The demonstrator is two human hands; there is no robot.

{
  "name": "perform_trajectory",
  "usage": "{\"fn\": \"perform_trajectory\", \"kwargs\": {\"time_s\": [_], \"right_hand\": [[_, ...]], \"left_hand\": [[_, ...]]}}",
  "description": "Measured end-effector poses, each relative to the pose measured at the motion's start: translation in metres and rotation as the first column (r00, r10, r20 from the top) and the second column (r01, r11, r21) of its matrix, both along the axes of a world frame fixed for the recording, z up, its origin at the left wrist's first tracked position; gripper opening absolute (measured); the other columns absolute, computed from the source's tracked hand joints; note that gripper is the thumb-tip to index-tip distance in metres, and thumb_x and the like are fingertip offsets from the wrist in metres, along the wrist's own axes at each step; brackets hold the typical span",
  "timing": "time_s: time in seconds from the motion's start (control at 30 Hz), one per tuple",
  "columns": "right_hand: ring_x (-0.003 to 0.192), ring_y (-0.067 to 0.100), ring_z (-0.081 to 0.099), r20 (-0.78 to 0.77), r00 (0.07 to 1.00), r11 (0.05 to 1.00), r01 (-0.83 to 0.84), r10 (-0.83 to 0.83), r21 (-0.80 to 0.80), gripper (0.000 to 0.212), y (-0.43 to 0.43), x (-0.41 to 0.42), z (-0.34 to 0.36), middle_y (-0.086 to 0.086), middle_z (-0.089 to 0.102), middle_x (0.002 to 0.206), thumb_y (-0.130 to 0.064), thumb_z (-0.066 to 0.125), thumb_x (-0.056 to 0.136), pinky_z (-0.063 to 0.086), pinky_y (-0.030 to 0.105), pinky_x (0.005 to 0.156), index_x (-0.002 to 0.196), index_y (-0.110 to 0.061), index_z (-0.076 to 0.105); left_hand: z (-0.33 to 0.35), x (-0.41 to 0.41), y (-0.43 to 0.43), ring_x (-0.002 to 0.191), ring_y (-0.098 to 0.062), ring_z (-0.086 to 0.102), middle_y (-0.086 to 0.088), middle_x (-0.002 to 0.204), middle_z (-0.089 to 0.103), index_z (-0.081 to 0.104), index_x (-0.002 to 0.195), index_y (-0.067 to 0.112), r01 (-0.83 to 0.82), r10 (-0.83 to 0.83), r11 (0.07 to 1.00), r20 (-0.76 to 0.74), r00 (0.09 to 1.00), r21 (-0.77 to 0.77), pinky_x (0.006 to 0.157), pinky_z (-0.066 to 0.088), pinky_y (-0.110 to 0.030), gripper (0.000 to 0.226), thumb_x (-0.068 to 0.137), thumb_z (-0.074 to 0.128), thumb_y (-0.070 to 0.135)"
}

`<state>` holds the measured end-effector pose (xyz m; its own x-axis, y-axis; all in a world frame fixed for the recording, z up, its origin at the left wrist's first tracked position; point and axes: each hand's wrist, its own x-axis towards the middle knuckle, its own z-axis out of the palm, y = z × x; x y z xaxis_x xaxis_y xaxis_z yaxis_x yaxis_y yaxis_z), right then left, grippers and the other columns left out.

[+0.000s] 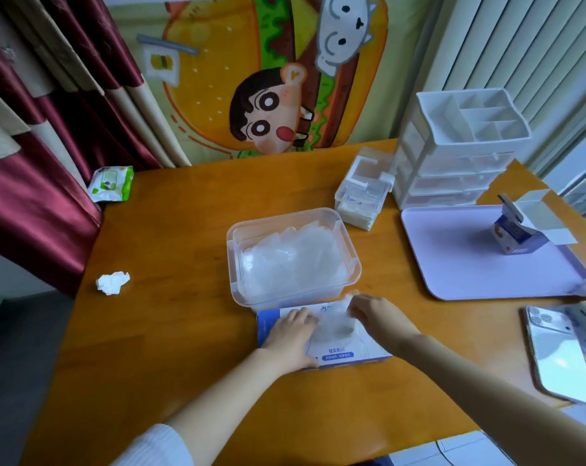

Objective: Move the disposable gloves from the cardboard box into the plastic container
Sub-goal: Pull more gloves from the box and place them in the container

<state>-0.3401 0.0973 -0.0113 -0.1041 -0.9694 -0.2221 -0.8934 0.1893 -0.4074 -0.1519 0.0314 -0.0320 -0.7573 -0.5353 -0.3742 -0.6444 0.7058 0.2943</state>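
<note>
You have one view: the wide-angle camera on your head, looking forward and steeply down over the orange-brown wooden table (170, 331) from its near edge. It rides close: your forearms enter from 6 o'clock, and your left hand (290, 334) and right hand (377, 317) lie just below centre, either side of a thin clear disposable glove (335, 326). The cartoon burger wall hanging (268, 79) fills 12 o'clock; straight edges bow toward the borders.

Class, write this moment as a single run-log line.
left hand: presses cardboard box | right hand: pinches gloves at box opening | plastic container: holds glove pile
</note>
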Motion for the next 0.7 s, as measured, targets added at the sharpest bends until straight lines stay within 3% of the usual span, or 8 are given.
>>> {"fn": "perform_trajectory", "kwargs": {"time_s": [0.13,0.27,0.37,0.5,0.6,0.7], "right_hand": [[0.074,0.02,0.053,0.093,0.991,0.992,0.1,-0.093,-0.078,0.018,0.006,-0.008,0.012,0.001,0.06,0.087,-0.012,0.044,0.098,0.038,0.026,0.061,0.088,-0.014,0.058],[0.079,0.024,0.058,0.231,0.943,0.96,0.266,-0.241,-0.084,0.018,0.01,-0.011,0.008,0.003,0.06,0.086,-0.008,0.043,0.098,0.054,0.038,0.072,0.084,-0.011,0.055],[0.082,0.027,0.059,0.301,0.898,0.931,0.357,-0.32,-0.075,0.018,0.012,-0.01,0.007,0.007,0.061,0.085,-0.006,0.041,0.097,0.056,0.042,0.073,0.086,-0.007,0.055],[0.088,0.017,0.06,0.15,0.984,0.991,0.112,-0.1,-0.078,0.014,0.021,-0.003,0.013,-0.003,0.063,0.102,-0.014,0.047,0.098,0.049,0.024,0.075,0.099,-0.016,0.061],[0.096,0.013,0.06,0.088,0.995,0.999,-0.038,0.041,-0.04,0.015,0.029,0.007,0.014,-0.008,0.059,0.116,-0.025,0.051,0.097,0.049,0.025,0.082,0.107,-0.023,0.062],[0.1,0.014,0.059,0.073,0.994,0.994,-0.092,0.087,0.064,0.017,0.033,0.016,0.009,-0.008,0.057,0.123,-0.027,0.049,0.098,0.048,0.025,0.084,0.112,-0.024,0.059]], "left_hand": [[0.0,-0.001,0.002,0.129,-0.021,0.035,-0.001,0.14,0.034,0.039,0.137,0.015,-0.011,0.011,1.0,0.029,1.0,-0.014,0.104,0.038,-0.033,0.071,0.081,0.071,0.045],[0.001,-0.003,0.001,0.13,-0.022,0.034,-0.001,0.142,0.032,0.038,0.14,0.017,0.006,-0.006,1.0,0.049,0.999,0.002,0.104,0.036,-0.035,0.071,0.082,0.07,0.044],[0.004,-0.003,0.0,0.131,-0.021,0.034,0.0,0.143,0.032,0.035,0.141,0.019,-0.006,0.006,1.0,0.052,0.999,0.017,0.104,0.039,-0.035,0.073,0.082,0.07,0.044],[0.007,-0.003,-0.002,0.131,-0.022,0.036,-0.001,0.146,0.031,0.027,0.144,0.019,-0.023,0.024,0.995,-0.004,1.0,0.1,0.102,0.042,-0.036,0.077,0.082,0.07,0.037],[0.01,-0.003,-0.002,0.13,-0.021,0.04,0.005,0.145,0.031,0.022,0.143,0.033,-0.17,0.219,0.944,-0.148,0.964,0.284,0.099,0.047,-0.042,0.077,0.082,0.069,0.034],[0.016,-0.007,0.001,0.126,-0.018,0.044,0.009,0.14,0.037,0.034,0.138,0.034,-0.208,0.277,0.944,-0.274,0.921,0.254,0.1,0.046,-0.04,0.056,0.09,0.063,0.035]]}}
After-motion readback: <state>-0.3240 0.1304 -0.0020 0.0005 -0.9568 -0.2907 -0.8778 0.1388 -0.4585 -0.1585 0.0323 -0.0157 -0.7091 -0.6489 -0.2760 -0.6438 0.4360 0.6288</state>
